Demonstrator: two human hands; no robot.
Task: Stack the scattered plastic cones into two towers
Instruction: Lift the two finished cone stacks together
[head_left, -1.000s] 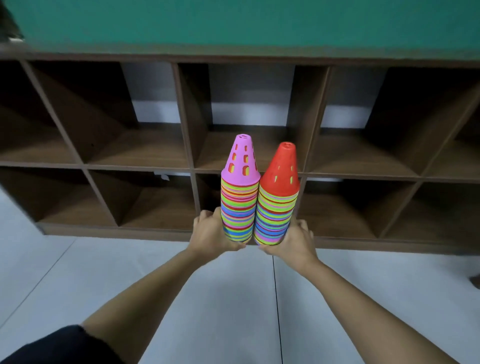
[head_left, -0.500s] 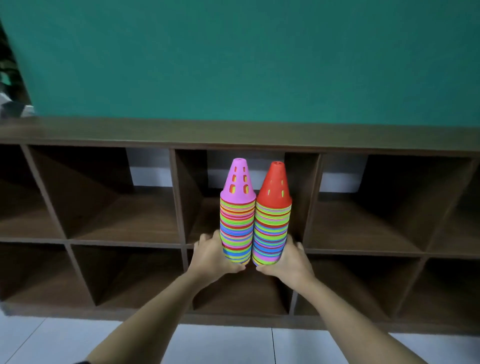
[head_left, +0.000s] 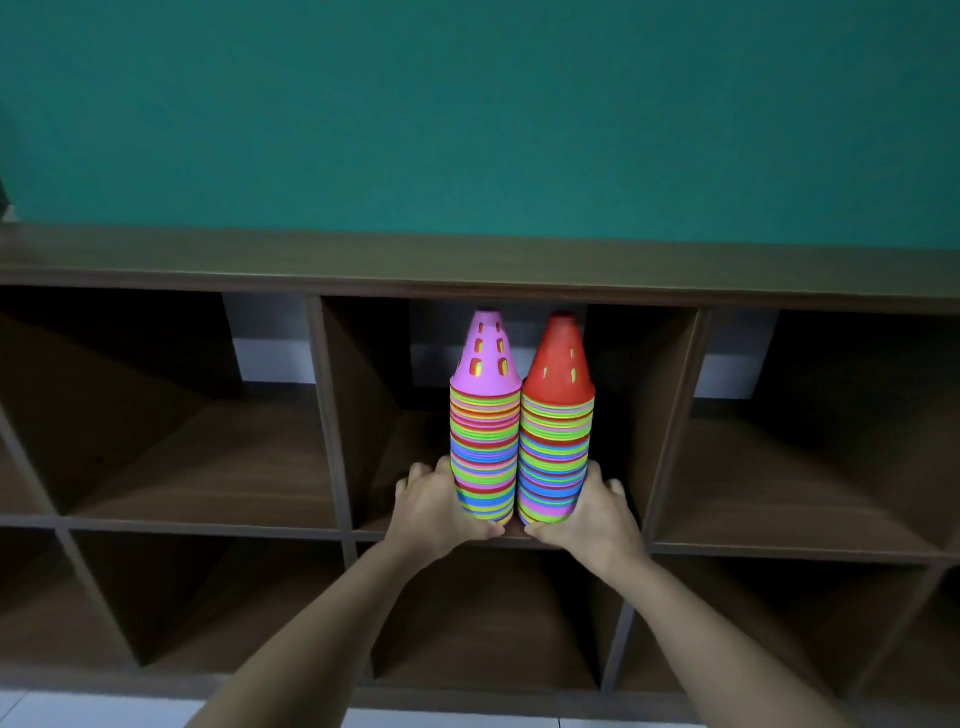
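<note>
Two tall towers of stacked plastic cones stand side by side, touching. The left tower (head_left: 484, 447) is topped by a pink cone with slots. The right tower (head_left: 556, 457) has a red cone on top. My left hand (head_left: 434, 506) grips the base of the pink-topped tower from the left. My right hand (head_left: 592, 512) grips the base of the red-topped tower from the right. Both tower bases sit at the front edge of the upper middle compartment of a dark wooden shelf unit (head_left: 467, 265), the tips just under its top board.
The shelf unit has two rows of open compartments to the left, right and below, all dark inside. A teal wall (head_left: 467, 114) rises behind it. A strip of pale tiled floor (head_left: 104, 712) shows at the bottom.
Both hands have carried the two towers forward and up to the upper middle compartment. The view has moved closer to the shelf and tilted up.
</note>
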